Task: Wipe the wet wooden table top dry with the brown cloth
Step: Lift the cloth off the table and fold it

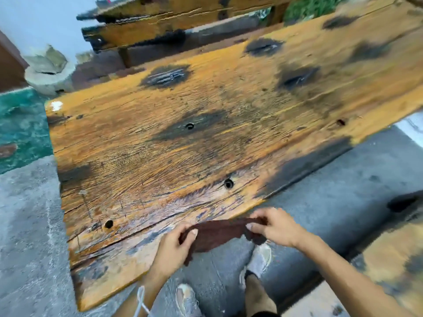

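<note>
The wooden table top fills the middle of the view, orange-brown with dark burnt patches and several round holes. Its near edge looks darker and glistens. A dark brown cloth is stretched between both hands just off the table's near edge. My left hand pinches the cloth's left end between thumb and fingers. The cloth's right end is pinched by my right hand. The cloth's lower part hangs over the floor.
A second wooden bench stands behind the table. A broken stone pot sits at the far left beside green flooring. Grey concrete floor lies below, with my feet in pale shoes. Another wooden plank lies at the right.
</note>
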A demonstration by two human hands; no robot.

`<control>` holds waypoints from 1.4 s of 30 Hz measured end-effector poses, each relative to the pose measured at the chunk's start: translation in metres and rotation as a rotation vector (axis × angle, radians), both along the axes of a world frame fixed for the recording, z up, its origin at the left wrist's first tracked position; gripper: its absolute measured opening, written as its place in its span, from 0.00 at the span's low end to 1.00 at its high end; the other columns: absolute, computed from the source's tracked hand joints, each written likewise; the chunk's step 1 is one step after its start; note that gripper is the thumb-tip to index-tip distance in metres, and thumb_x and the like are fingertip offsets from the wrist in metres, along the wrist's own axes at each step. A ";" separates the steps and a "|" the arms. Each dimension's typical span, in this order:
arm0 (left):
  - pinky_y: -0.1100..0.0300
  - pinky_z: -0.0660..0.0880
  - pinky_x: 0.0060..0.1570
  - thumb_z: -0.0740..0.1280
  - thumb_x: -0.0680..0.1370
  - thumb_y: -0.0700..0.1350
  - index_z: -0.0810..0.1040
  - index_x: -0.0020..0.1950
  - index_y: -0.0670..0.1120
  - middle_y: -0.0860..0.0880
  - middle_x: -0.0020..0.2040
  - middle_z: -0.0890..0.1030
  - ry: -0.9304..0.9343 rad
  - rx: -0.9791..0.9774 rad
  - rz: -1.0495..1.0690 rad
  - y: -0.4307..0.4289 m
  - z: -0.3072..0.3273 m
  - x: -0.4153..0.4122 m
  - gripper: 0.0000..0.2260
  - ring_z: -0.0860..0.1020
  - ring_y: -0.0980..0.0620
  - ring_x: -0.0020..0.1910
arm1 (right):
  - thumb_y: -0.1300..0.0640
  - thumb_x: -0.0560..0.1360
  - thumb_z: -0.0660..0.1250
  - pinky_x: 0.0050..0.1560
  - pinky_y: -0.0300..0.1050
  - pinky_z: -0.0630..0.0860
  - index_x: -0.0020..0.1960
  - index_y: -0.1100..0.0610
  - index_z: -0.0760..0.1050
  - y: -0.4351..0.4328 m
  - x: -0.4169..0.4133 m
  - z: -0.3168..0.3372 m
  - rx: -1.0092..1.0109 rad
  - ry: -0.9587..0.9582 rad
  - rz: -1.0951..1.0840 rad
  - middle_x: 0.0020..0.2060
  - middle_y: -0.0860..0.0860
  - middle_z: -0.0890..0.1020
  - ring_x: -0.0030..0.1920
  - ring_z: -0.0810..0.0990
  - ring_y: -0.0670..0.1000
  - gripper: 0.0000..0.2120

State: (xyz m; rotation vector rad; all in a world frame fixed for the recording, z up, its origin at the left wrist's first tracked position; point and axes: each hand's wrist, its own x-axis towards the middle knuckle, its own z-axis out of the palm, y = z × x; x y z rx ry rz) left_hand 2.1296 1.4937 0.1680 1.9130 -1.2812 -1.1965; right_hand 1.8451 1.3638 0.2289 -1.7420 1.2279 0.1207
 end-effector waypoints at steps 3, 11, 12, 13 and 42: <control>0.58 0.74 0.41 0.66 0.84 0.48 0.81 0.49 0.50 0.53 0.40 0.83 0.105 -0.030 -0.094 -0.075 0.044 -0.048 0.07 0.81 0.50 0.41 | 0.56 0.80 0.72 0.39 0.45 0.81 0.47 0.64 0.78 -0.041 -0.058 0.048 0.015 -0.142 -0.221 0.35 0.55 0.87 0.36 0.87 0.55 0.10; 0.55 0.74 0.28 0.64 0.85 0.53 0.81 0.48 0.54 0.46 0.38 0.82 0.419 0.020 -0.223 -0.262 0.180 -0.244 0.09 0.81 0.45 0.32 | 0.50 0.80 0.73 0.43 0.39 0.74 0.49 0.58 0.78 -0.147 -0.231 0.157 -0.021 -0.436 -0.558 0.36 0.42 0.82 0.39 0.81 0.43 0.11; 0.54 0.73 0.30 0.65 0.85 0.52 0.82 0.47 0.54 0.46 0.38 0.82 0.441 0.015 -0.225 -0.281 0.195 -0.273 0.09 0.80 0.47 0.32 | 0.53 0.79 0.74 0.43 0.36 0.76 0.51 0.57 0.78 -0.158 -0.255 0.165 0.010 -0.475 -0.579 0.37 0.41 0.84 0.41 0.83 0.42 0.08; 0.54 0.74 0.31 0.66 0.84 0.51 0.82 0.47 0.53 0.45 0.39 0.83 0.469 0.001 -0.238 -0.299 0.204 -0.299 0.09 0.80 0.49 0.31 | 0.56 0.78 0.75 0.43 0.36 0.78 0.54 0.57 0.79 -0.167 -0.275 0.172 0.028 -0.504 -0.604 0.39 0.42 0.86 0.44 0.85 0.43 0.09; 0.53 0.77 0.60 0.65 0.83 0.54 0.85 0.63 0.55 0.60 0.55 0.87 0.329 -0.291 -1.339 -0.706 0.195 -0.868 0.13 0.83 0.59 0.57 | 0.63 0.62 0.82 0.40 0.35 0.77 0.57 0.59 0.85 -0.425 -0.752 0.174 -0.010 -0.842 -1.448 0.49 0.54 0.87 0.44 0.82 0.47 0.23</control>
